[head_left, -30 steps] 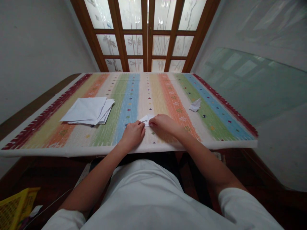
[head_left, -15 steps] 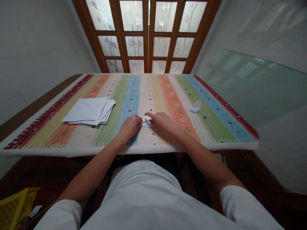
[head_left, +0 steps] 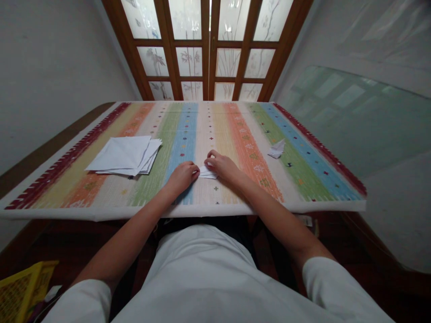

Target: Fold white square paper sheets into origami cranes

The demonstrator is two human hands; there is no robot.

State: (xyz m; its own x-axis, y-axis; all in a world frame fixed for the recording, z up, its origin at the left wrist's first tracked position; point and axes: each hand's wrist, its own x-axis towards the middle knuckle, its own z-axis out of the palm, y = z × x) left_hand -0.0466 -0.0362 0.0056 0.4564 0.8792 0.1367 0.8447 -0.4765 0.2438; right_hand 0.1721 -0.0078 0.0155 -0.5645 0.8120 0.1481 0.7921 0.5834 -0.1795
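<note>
Between my two hands a small folded piece of white paper [head_left: 208, 173] lies on the striped tablecloth [head_left: 188, 121], close to the table's near edge. The fingers of my left hand [head_left: 184, 176] are closed on its left end. My right hand [head_left: 222, 166] has its fingers curled and pinched at the paper's upper right part, hiding some of it. To the left rests a stack of white paper sheets [head_left: 119, 154], slightly fanned. A small folded paper figure [head_left: 277, 149] stands apart on the right side of the cloth.
Beyond the table are wooden doors [head_left: 207, 42] with patterned glass panes. A sheet of glass [head_left: 357, 116] leans against the right wall. On the floor at lower left is a yellow plastic basket [head_left: 28, 287].
My right hand has drawn its fingers together and curled them, where the index finger pointed out over the paper before. More of the folded paper shows. My left hand has hardly moved.
</note>
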